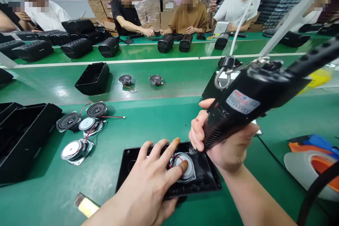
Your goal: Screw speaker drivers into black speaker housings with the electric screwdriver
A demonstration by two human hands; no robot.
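In my right hand [225, 144] is a black electric screwdriver [233, 109], held tilted, with the fingers wrapped round its body. Its lower end is over the upper right corner of a round speaker [186, 171], and the tip is hard to make out. The speaker lies back up in a shallow black panel [203, 180]. My left hand [150, 180] spans the panel, fingers spread on top and thumb at the near edge, holding it. One fingertip rests on the speaker's back. Part of the panel's left side is hidden under that hand.
Several loose speakers [76, 150] with red wires lie left, beside a black speaker housing [29, 141]. Two more speakers and a housing [92, 79] sit farther back. A tape roll [304, 169] stands right. A metal hook [222, 79] hangs by the screwdriver. Co-workers sit across the bench.
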